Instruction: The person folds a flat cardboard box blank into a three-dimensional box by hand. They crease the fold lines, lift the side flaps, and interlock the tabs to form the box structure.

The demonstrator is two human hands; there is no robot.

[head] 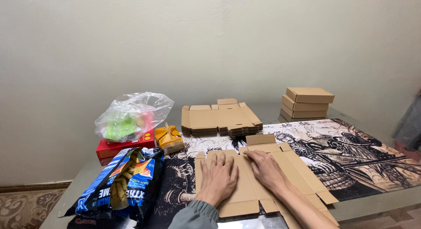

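- Head view, looking down at a table covered by a black-and-white illustrated mat (351,154).
- Left hand (219,176) lies palm down, fingers spread, on a flat cardboard box blank (245,191); it presses and grasps nothing.
- Right hand (266,170) lies flat just beside it on the same blank, fingers extended toward the far edge; it too encloses nothing.
- Blank rests unfolded on the mat directly before the person, with side flaps and end tabs still level with the surface. No wall or lid is raised.
- Stack of flat blanks (219,119) sits behind it, toward the wall, untouched.
- Stack of finished boxes (307,102) stands far right, three closed boxes by my count, well apart from both hands.
- Judgement on progress: a few boxes appear completed, the blank under the hands looks barely begun, and the flat stack suggests most of the work remains.
- Left of the work area: an open blue snack bag (120,185), a red carton (118,148) under a clear plastic bag (131,115), and a small yellow packet (169,139). None is in contact with either hand.
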